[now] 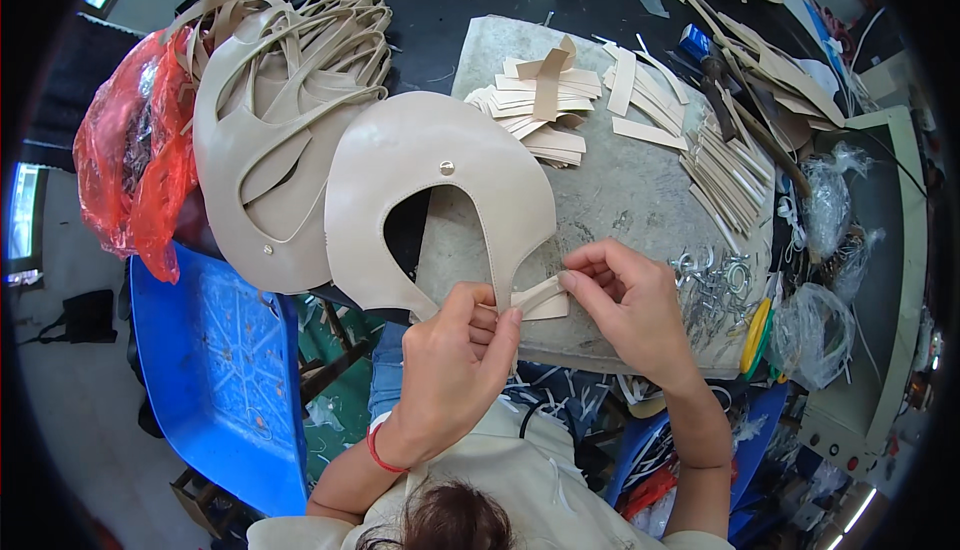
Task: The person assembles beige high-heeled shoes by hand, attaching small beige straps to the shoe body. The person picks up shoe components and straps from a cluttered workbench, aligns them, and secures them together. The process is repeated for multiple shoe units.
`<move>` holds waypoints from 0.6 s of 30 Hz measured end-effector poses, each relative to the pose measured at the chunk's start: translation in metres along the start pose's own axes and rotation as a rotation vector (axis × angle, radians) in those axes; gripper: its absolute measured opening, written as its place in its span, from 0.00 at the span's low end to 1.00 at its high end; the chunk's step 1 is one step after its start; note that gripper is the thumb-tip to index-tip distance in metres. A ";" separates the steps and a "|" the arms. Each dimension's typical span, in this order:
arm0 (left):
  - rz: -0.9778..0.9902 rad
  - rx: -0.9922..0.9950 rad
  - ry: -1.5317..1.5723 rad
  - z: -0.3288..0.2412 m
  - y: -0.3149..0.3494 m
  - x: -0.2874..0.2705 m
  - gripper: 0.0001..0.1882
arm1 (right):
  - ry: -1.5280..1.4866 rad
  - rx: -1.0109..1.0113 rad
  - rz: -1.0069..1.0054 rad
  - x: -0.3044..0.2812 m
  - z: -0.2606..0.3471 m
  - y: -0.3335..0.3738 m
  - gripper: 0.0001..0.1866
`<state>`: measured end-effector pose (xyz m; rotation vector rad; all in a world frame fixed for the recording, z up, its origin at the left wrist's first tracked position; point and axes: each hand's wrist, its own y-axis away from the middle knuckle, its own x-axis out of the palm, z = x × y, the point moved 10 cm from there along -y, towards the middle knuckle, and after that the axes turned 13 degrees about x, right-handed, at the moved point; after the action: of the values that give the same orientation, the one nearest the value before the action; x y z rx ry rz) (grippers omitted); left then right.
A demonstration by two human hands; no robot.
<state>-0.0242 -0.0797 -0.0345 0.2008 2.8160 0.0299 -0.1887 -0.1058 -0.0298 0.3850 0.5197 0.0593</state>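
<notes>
A beige leather bag panel (440,135) with a U-shaped cut-out and a round metal snap lies partly over a grey stone slab (615,215). My left hand (455,360) is closed, with thumb and fingers pinching the panel's narrow lower end. A short beige leather strip (543,294) runs from that end to my right hand (632,315), which pinches its other end between thumb and fingers. Beneath the strip, a second flat beige piece shows on the slab. Whether the strip passes through or only lies against the panel is hidden by my left fingers.
Several similar bag pieces (265,130) are heaped at left beside a red plastic bag (165,165). Cut strips (540,100) are stacked on the slab. Metal rings and hooks (715,285) lie at its right. A blue plastic seat (225,350) stands lower left.
</notes>
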 end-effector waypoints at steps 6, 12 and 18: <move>0.053 0.090 -0.179 -0.007 -0.007 0.007 0.08 | 0.344 -0.154 -0.171 -0.009 0.018 0.007 0.13; 0.040 0.110 0.232 -0.001 0.014 -0.013 0.10 | 0.187 -0.178 0.080 -0.023 0.037 0.011 0.21; -0.042 0.184 0.298 -0.008 0.029 -0.038 0.12 | 0.096 -0.267 0.597 0.053 0.068 0.025 0.15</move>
<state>0.0131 -0.0565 -0.0138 0.1936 3.1196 -0.2285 -0.1082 -0.0979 0.0092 0.2651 0.4698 0.7199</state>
